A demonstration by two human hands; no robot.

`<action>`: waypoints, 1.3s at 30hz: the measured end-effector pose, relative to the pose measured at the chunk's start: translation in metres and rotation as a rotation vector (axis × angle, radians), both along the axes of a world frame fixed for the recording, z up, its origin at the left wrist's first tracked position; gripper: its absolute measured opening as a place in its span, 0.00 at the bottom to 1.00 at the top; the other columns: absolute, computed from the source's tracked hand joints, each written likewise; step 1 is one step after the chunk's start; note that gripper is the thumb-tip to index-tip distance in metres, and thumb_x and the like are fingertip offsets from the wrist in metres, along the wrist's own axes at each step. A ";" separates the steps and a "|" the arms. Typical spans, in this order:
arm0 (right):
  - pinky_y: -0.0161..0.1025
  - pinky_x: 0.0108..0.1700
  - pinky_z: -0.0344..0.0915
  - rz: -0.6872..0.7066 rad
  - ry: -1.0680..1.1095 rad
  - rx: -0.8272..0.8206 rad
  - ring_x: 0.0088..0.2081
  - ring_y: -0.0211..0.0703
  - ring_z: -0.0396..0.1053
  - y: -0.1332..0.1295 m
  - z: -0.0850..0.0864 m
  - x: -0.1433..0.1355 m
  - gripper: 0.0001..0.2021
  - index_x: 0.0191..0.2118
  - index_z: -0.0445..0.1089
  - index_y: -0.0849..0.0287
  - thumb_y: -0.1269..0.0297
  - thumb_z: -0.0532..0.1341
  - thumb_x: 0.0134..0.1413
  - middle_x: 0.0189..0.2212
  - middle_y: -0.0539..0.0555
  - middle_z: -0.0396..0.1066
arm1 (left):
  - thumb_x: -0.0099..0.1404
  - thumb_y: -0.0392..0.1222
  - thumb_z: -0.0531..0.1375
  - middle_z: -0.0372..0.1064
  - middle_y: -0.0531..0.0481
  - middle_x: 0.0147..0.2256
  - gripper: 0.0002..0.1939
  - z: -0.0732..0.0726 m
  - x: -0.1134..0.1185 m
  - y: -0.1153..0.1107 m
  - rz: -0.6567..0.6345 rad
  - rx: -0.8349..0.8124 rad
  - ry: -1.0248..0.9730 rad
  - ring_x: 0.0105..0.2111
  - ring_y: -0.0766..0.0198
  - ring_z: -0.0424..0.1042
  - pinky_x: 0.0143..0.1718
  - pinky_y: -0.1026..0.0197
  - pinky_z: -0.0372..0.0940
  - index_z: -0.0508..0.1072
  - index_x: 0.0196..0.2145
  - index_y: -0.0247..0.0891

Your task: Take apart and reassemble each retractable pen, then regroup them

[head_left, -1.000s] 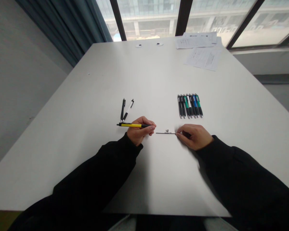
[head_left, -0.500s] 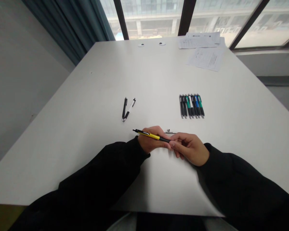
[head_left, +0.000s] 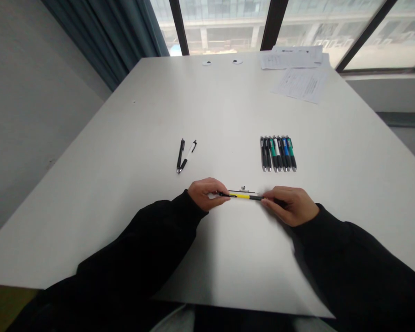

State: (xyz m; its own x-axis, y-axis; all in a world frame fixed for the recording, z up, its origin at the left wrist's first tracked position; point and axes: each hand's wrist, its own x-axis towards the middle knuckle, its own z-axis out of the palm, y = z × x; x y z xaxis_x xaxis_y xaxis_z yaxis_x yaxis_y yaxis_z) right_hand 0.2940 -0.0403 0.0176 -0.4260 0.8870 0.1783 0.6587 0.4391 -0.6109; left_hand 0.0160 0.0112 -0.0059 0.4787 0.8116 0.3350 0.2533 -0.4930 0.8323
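Note:
A yellow and black pen [head_left: 242, 196] lies level between my two hands, just in front of my body. My left hand [head_left: 207, 192] pinches its clip end between thumb and fingers. At the dark grip end, my right hand [head_left: 292, 205] has its thumb and fingertips closed on the tip; slight blur surrounds these fingers. Just beyond the pen, a thin dark refill [head_left: 247, 192] rests on the table, partly hidden near my left fingers. Beside the refill sits a small metallic part [head_left: 243, 188], too small to make out clearly.
On the white table [head_left: 193, 110], a black pen [head_left: 180, 156] and a white pen [head_left: 188, 156] lie to the left. Several pens [head_left: 278, 153] form a neat row to the right. Papers [head_left: 299, 83] and two white oval pieces [head_left: 237, 61] lie near the window.
My hands have moved apart, the right one going right. The yellow pen has shifted right and turned from slanted to nearly level. My left grip now sits at its clip end.

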 end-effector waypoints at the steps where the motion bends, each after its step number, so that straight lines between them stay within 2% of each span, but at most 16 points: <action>1: 0.36 0.30 0.64 0.008 -0.039 0.038 0.26 0.39 0.69 0.001 -0.001 0.000 0.10 0.37 0.75 0.62 0.62 0.58 0.58 0.26 0.55 0.73 | 0.52 0.41 0.69 0.75 0.45 0.28 0.04 -0.001 0.001 0.000 0.018 0.062 0.022 0.28 0.64 0.71 0.32 0.61 0.67 0.79 0.28 0.39; 5: 0.36 0.31 0.65 -0.027 -0.087 0.101 0.27 0.41 0.70 0.001 -0.005 -0.001 0.11 0.39 0.76 0.62 0.63 0.58 0.59 0.27 0.56 0.74 | 0.53 0.42 0.69 0.73 0.47 0.26 0.04 -0.005 0.004 0.001 0.101 0.224 0.119 0.28 0.63 0.69 0.31 0.61 0.65 0.81 0.29 0.43; 8: 0.36 0.29 0.65 -0.059 -0.107 0.122 0.26 0.40 0.70 0.001 -0.006 0.000 0.11 0.38 0.76 0.62 0.63 0.58 0.59 0.26 0.55 0.74 | 0.54 0.43 0.68 0.72 0.48 0.26 0.04 -0.007 0.004 0.001 0.089 0.257 0.142 0.27 0.64 0.68 0.29 0.61 0.63 0.81 0.29 0.43; 20: 0.38 0.32 0.67 -0.121 -0.107 0.087 0.28 0.42 0.72 0.002 -0.006 -0.001 0.10 0.38 0.76 0.60 0.62 0.59 0.57 0.28 0.55 0.76 | 0.53 0.36 0.65 0.72 0.48 0.28 0.05 -0.003 0.005 -0.001 0.115 0.235 0.148 0.29 0.63 0.70 0.32 0.60 0.65 0.79 0.30 0.41; 39: 0.38 0.29 0.65 -0.126 -0.128 0.080 0.26 0.41 0.70 0.003 -0.004 -0.001 0.11 0.39 0.75 0.60 0.62 0.59 0.56 0.26 0.54 0.74 | 0.51 0.37 0.66 0.72 0.49 0.28 0.04 0.002 0.003 0.000 0.109 0.188 0.173 0.25 0.65 0.67 0.29 0.62 0.64 0.78 0.28 0.40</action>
